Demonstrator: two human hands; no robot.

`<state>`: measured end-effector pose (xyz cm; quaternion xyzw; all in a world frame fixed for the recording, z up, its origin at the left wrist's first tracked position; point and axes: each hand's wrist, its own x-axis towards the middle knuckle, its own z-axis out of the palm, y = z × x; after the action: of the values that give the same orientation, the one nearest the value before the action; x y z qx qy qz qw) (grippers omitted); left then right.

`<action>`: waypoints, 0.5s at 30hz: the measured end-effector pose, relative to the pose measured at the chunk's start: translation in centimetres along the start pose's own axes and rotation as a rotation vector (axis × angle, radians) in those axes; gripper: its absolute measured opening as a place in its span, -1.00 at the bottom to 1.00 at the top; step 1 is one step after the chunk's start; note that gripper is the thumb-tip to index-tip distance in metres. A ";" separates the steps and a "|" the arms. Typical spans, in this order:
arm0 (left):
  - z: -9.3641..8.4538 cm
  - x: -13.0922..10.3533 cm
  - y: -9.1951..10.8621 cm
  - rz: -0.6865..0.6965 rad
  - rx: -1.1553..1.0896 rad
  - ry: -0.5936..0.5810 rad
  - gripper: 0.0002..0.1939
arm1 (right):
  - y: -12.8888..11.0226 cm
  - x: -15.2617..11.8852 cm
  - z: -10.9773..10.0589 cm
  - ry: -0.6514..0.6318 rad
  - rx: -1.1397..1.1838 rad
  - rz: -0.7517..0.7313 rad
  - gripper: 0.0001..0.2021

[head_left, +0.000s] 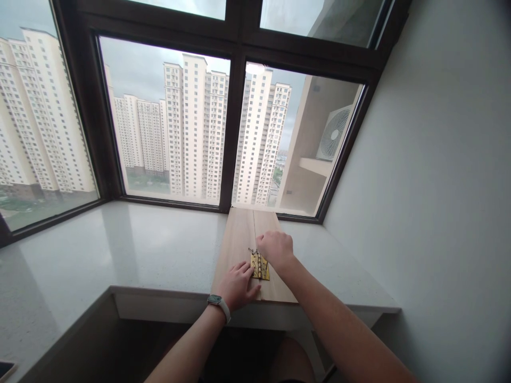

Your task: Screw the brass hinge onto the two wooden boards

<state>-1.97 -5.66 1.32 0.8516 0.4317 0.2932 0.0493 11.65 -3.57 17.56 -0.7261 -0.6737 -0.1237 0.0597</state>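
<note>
A brass-coloured hinge (pixel 260 267) lies unfolded over the seam between two pale wooden boards (pixel 235 234). My left hand (pixel 238 284) rests on the boards with its fingers stretched out. Its fingertips reach the hinge's left edge, and a watch (pixel 219 306) is on that wrist. Just above the hinge's upper right, my right hand (pixel 276 247) is closed in a fist; what it holds, if anything, is hidden. A few small dark screws (pixel 252 251) lie at the hinge's upper edge, left of the fist.
The boards lie on a white stone counter (pixel 167 250) whose front edge is near me. Behind stands a dark-framed window (pixel 235 127) with tall buildings outside. A white wall (pixel 431 175) bounds the right side. Beneath the counter, my legs (pixel 293 359) show in shadow.
</note>
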 end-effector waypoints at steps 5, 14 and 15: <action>0.0 0.0 -0.1 -0.005 -0.006 -0.011 -0.41 | -0.4 0.6 0.1 -0.101 -0.045 0.038 -0.71; -0.1 0.0 0.0 0.004 0.000 -0.009 -0.42 | 0.0 0.5 0.3 -0.029 -0.078 -0.195 -0.65; 0.0 0.0 0.0 0.004 0.001 -0.007 -0.42 | 0.1 0.5 0.2 -0.035 -0.091 -0.224 -0.66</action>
<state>-2.04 -5.67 1.30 0.8535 0.4301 0.2901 0.0496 11.82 -3.01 17.48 -0.6502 -0.7454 -0.1474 0.0007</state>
